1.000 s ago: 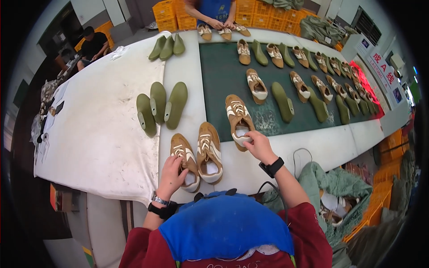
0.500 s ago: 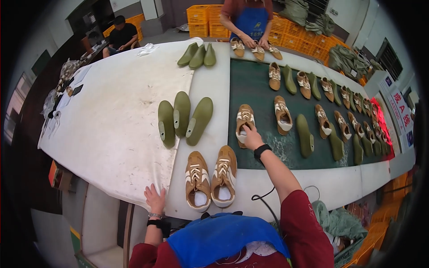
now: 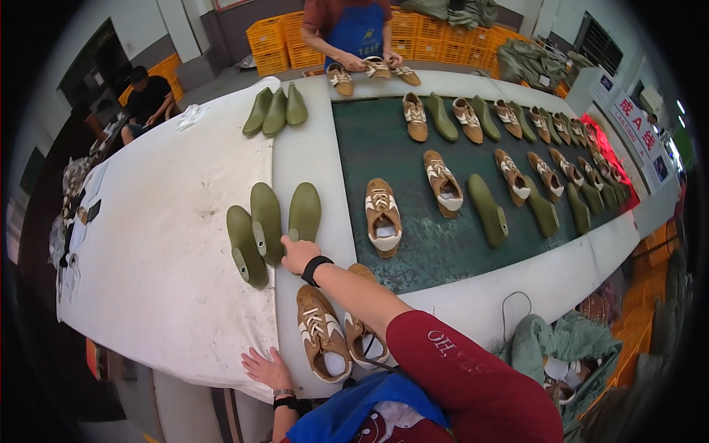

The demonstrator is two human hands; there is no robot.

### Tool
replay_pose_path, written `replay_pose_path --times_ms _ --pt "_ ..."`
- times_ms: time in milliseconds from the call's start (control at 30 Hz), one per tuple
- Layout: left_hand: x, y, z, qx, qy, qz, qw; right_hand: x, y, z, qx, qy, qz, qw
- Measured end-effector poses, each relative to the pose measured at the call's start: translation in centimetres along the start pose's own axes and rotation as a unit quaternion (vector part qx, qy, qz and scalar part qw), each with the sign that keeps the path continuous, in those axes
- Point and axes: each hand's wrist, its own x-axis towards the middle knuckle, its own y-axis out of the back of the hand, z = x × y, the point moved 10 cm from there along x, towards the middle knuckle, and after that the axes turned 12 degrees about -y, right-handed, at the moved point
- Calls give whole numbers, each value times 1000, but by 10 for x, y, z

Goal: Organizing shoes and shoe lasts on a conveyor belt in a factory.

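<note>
Three green shoe lasts lie in a group on the table. My right hand (image 3: pixel 299 255) is closed around the heel end of the rightmost shoe last (image 3: pixel 304 210), hiding that end. Beside it lie the middle last (image 3: pixel 266 218) and the left last (image 3: pixel 246 247). Palm down, my left hand (image 3: pixel 267 368) rests with fingers spread near the front edge of the off-white cloth (image 3: pixel 170 244). Just right of it stands a brown-and-white lace-up sneaker (image 3: pixel 319 325). Its neighbour, a matching sneaker (image 3: pixel 362 332), is partly covered by my right forearm.
A dark green work surface (image 3: pixel 413 258) on the right carries rows of sneakers, the nearest being one sneaker (image 3: pixel 383 219), and green lasts (image 3: pixel 487 210). More lasts (image 3: pixel 275 111) stand at the far side. Across the table a person in a blue apron (image 3: pixel 358 33) handles shoes; another person (image 3: pixel 148 100) sits far left.
My right hand has left the sneaker on the green surface and come left to the rightmost last. The left hand stays spread on the cloth. The view has shifted.
</note>
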Motion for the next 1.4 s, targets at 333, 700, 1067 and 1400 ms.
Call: replay_pose_path --times_ms 333,700,1067,1400 --pt "0 -6 -2 9 4 0 1000 1 66 99 384 35 45 922" --pt "0 -11 -12 23 18 3 1000 -137 190 252 366 32 147 918" --pt "0 -7 -8 9 16 4 1000 -123 120 309 -148 -44 -17 988" --pt "2 -8 -7 3 16 15 1000 -29 87 229 -215 -56 16 975"
